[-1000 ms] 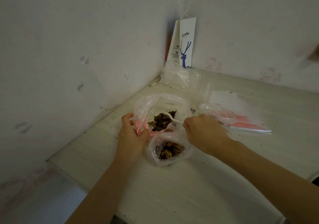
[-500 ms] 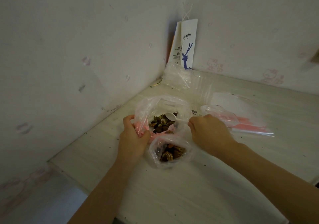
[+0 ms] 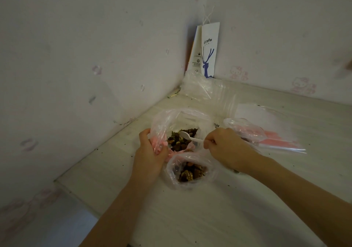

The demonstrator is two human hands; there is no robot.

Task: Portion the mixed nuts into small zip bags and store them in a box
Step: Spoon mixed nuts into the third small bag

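Pale speckled desk (image 3: 247, 208). Corner: white paper bag (image 3: 208, 50), printed "coffee", blue deer. Crinkled clear large bag (image 3: 163, 121) of mixed nuts (image 3: 181, 140), rim gripped by left hand (image 3: 150, 151). Small zip bag (image 3: 190, 172) in front, part-filled. Right hand (image 3: 226, 147) pinches white plastic spoon (image 3: 187, 136).

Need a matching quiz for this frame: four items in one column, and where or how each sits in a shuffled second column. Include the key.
Items
1. white spoon
2. large nut bag
3. small zip bag
4. paper coffee bag

States
A. upright at the far corner
B. mouth held open by the left hand
C. nearest the person, open, partly filled
D. handle pinched by the right hand, bowl inside a bag's mouth

Pairs: 1-D, 2-B, 3-C, 4-A
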